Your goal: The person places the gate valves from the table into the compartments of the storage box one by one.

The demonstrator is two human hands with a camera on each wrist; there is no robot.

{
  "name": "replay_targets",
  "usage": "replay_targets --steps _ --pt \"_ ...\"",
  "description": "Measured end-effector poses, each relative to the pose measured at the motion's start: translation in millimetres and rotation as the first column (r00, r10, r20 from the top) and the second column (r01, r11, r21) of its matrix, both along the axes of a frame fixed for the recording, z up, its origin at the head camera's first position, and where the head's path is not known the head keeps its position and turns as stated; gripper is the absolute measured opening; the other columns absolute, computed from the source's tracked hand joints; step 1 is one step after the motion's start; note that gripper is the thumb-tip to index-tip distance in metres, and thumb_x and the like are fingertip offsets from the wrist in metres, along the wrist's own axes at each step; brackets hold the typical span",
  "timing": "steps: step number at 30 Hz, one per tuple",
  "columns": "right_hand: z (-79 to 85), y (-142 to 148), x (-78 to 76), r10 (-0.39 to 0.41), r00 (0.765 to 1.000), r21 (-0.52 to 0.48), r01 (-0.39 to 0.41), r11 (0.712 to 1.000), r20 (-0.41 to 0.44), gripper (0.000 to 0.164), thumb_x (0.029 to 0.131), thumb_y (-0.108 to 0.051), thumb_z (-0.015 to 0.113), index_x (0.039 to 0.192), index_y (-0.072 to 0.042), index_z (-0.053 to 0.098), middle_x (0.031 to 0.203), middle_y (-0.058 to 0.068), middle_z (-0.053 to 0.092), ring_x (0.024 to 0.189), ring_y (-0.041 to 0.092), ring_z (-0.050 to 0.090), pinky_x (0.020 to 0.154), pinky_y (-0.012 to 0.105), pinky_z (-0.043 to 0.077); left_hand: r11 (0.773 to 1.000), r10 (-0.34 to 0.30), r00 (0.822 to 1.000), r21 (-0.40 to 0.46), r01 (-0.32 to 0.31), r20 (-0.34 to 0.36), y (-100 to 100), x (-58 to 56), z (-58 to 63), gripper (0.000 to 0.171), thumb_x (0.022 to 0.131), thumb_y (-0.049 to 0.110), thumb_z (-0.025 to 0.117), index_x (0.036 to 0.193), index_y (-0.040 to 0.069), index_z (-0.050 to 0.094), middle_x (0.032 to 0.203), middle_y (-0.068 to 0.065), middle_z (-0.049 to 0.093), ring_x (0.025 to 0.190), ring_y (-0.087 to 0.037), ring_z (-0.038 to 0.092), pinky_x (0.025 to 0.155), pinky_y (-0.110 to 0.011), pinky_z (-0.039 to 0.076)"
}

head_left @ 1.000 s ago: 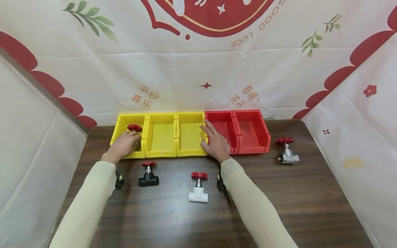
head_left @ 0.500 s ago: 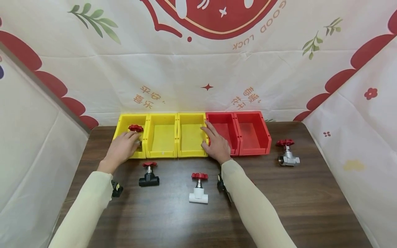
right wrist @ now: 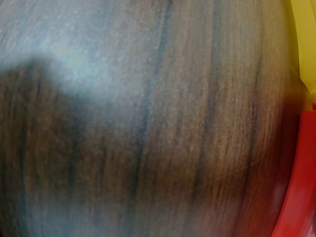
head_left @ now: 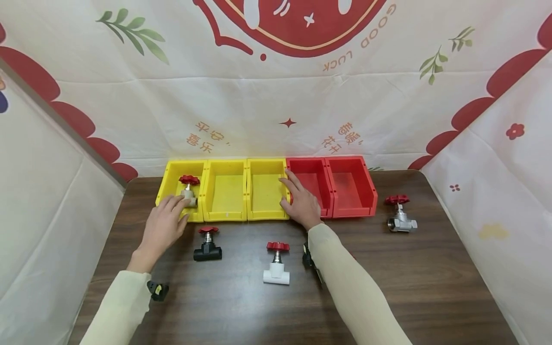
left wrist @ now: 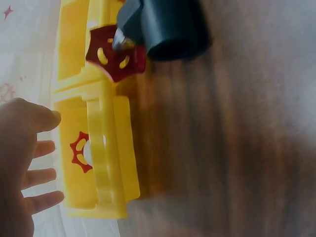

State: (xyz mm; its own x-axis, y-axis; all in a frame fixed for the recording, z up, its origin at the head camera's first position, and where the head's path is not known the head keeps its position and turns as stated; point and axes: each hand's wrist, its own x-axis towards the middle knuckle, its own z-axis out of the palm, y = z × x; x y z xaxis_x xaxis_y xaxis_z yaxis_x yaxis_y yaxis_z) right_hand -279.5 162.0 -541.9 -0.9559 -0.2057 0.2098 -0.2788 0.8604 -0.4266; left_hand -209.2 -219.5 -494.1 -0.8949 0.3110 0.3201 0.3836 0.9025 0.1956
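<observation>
A light grey valve (head_left: 188, 195) with a red handwheel stands in the leftmost yellow bin (head_left: 170, 168). My left hand (head_left: 161, 227) is at that bin's front left edge, fingers loosely extended and fingertips overlapping the valve's lower body. In the left wrist view, the left hand (left wrist: 17, 158) has its fingers spread apart with nothing between them, and the valve's handwheel (left wrist: 79, 152) shows inside the bin. My right hand (head_left: 302, 201) rests over the wall between the third yellow bin (head_left: 265, 213) and the first red bin (head_left: 308, 165), fingers relaxed.
On the wooden table (head_left: 241, 306) stand a black tee valve (head_left: 208, 251), a white tee valve (head_left: 276, 273) and a metal valve (head_left: 401, 223) at the right. Another yellow bin (head_left: 224, 214) and red bin (head_left: 351, 212) complete the row against the curtain (head_left: 241, 105).
My left hand has let go of the grey valve and drawn back toward the bin's front, leaving the valve standing inside. The right hand has stayed in place.
</observation>
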Motion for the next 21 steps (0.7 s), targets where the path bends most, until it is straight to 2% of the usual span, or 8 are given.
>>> replay_targets --steps 5,10,16,21 --pt "-1.0 0 0.7 -0.002 1.000 -0.004 0.002 1.000 0.000 0.072 0.075 -0.032 0.068 0.142 -0.037 0.042 0.155 -0.024 0.010 0.079 0.015 0.054 0.065 0.035 0.052 0.998 0.016 0.999 0.062 -0.014 -0.038 6 17.5 -6.7 0.047 0.080 0.017 0.076 0.123 0.005 0.059 0.129 -0.019 0.052 0.125 -0.041 0.040 0.093 -0.062 0.038" --pt "-1.5 -1 1.2 0.002 1.000 0.005 -0.002 1.000 0.011 0.074 0.076 -0.033 0.069 0.143 -0.038 0.040 0.155 -0.026 0.008 0.081 0.013 0.054 0.065 0.031 0.052 0.994 0.042 0.996 0.109 -0.033 -0.077 14 34.2 -10.8 0.050 0.079 0.020 0.078 0.123 0.005 0.060 0.130 -0.019 0.052 0.126 -0.041 0.040 0.093 -0.062 0.037" --pt "2.7 0 1.0 0.005 1.000 -0.005 -0.005 1.000 0.004 0.071 0.076 -0.031 0.069 0.142 -0.032 0.044 0.156 -0.022 0.012 0.077 0.015 0.054 0.062 0.031 0.051 0.988 0.038 0.993 0.153 -0.020 -0.111 25 44.8 -14.4 0.050 0.079 0.022 0.077 0.124 0.006 0.060 0.131 -0.019 0.052 0.126 -0.042 0.040 0.092 -0.062 0.038" --pt "2.8 0 1.5 -0.002 1.000 0.002 0.002 1.000 0.020 0.071 0.077 -0.032 0.068 0.143 -0.035 0.042 0.155 -0.024 0.010 0.084 0.015 0.055 0.066 0.034 0.052 0.985 0.036 0.993 0.169 -0.016 -0.112 34 52.4 -20.8 0.050 0.080 0.022 0.076 0.125 0.006 0.060 0.130 -0.020 0.052 0.126 -0.043 0.039 0.091 -0.062 0.038"
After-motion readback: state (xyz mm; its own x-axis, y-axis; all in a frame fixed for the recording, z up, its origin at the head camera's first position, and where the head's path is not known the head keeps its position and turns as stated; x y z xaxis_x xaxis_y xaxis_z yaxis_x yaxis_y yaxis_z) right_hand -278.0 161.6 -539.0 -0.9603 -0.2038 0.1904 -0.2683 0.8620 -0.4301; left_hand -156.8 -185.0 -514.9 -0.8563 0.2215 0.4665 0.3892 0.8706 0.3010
